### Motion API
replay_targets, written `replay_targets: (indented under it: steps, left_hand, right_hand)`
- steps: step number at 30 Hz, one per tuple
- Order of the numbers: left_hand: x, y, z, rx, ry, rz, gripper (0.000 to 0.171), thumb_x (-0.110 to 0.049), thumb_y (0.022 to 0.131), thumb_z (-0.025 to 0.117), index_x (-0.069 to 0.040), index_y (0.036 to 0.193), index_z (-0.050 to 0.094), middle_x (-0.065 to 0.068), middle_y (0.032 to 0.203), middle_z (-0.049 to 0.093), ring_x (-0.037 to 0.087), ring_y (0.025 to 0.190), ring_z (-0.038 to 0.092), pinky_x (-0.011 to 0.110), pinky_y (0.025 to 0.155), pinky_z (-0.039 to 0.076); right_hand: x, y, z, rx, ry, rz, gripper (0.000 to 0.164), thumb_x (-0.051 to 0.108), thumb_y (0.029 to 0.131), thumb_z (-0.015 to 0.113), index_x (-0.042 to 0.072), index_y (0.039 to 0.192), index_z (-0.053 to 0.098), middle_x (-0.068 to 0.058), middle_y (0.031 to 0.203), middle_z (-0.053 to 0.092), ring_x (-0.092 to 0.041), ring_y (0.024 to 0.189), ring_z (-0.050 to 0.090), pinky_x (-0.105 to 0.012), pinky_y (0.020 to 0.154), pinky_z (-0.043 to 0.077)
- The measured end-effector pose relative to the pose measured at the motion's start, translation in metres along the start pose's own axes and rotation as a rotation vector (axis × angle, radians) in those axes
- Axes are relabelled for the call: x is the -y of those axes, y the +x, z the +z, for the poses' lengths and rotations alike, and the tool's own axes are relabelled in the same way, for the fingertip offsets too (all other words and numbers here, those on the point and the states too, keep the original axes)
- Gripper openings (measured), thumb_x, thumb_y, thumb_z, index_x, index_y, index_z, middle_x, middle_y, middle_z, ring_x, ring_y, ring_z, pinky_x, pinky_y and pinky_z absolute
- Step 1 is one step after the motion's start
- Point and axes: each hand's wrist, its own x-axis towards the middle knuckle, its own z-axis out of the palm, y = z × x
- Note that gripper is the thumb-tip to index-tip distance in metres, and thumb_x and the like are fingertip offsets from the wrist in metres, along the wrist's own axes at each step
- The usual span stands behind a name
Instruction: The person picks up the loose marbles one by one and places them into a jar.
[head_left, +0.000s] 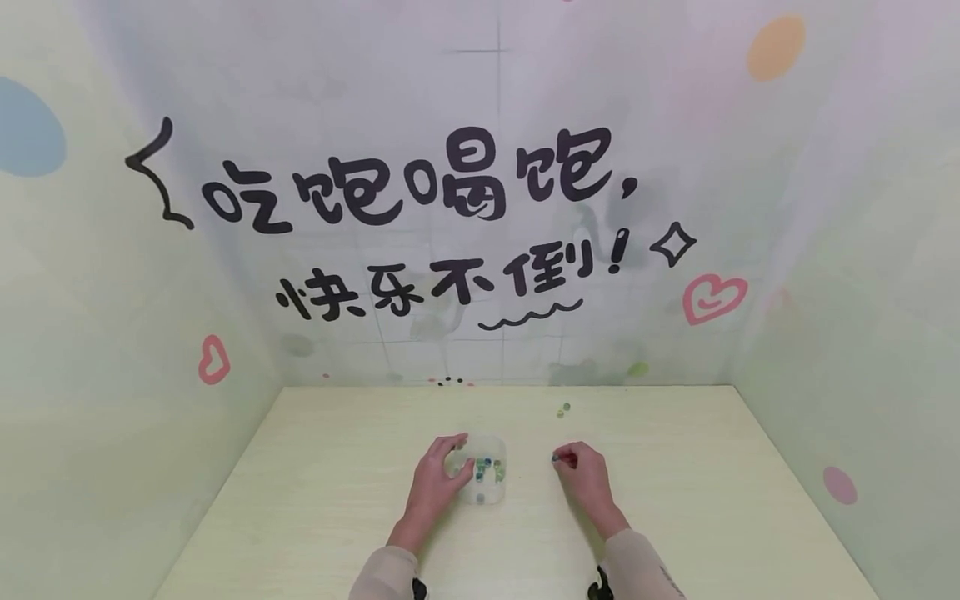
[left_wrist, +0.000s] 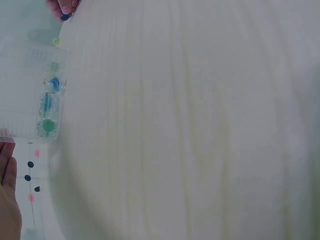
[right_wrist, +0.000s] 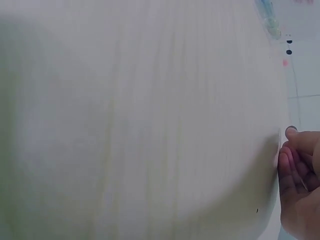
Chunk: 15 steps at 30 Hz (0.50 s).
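Note:
A clear plastic box (head_left: pixel 491 498) with rounded corners stands on the table, several green and blue glass marbles (head_left: pixel 481 468) inside it. My left hand (head_left: pixel 435 483) holds the box from its left side, thumb along the near part and fingers toward the far corner. To the right of the box, low over the table, my right hand (head_left: pixel 588 477) pinches a dark blue marble (head_left: pixel 555 458) between thumb and fingertips. In the left wrist view, marbles line the side of the clear box (left_wrist: pixel 30 95), with the left hand's fingers (left_wrist: pixel 7 167) at its edge.
Two loose marbles (head_left: pixel 563 410), one yellowish green and one darker, lie on the pale wooden table (head_left: pixel 660 433) beyond the right hand. A printed backdrop (head_left: pixel 420 350) rises along the table's far edge, with pale walls on both sides.

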Motion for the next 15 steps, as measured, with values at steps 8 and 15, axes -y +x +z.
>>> replay_targets:
  steps: [8,15]
  left_hand:
    - [-0.002,-0.001,0.0,-0.001,0.02,-0.001,0.041,-0.021,0.089,0.073,-0.012,0.128,0.064,0.004,0.117,0.067,0.025,0.112,0.065,0.046,0.1,0.055]
    - [0.001,-0.001,0.001,-0.005,0.028,0.007,0.041,-0.022,0.089,0.072,-0.013,0.128,0.064,0.004,0.118,0.067,0.025,0.112,0.065,0.046,0.098,0.056]
  right_hand:
    - [0.008,0.002,-0.001,-0.015,0.018,-0.026,0.01,-0.001,0.085,0.073,0.001,0.095,0.073,-0.011,0.092,0.073,-0.02,0.084,0.067,-0.025,0.073,0.057]
    - [0.019,0.002,0.004,-0.007,0.06,-0.079,0.011,-0.001,0.085,0.074,0.002,0.096,0.074,-0.011,0.092,0.073,-0.019,0.083,0.067,-0.026,0.073,0.06]
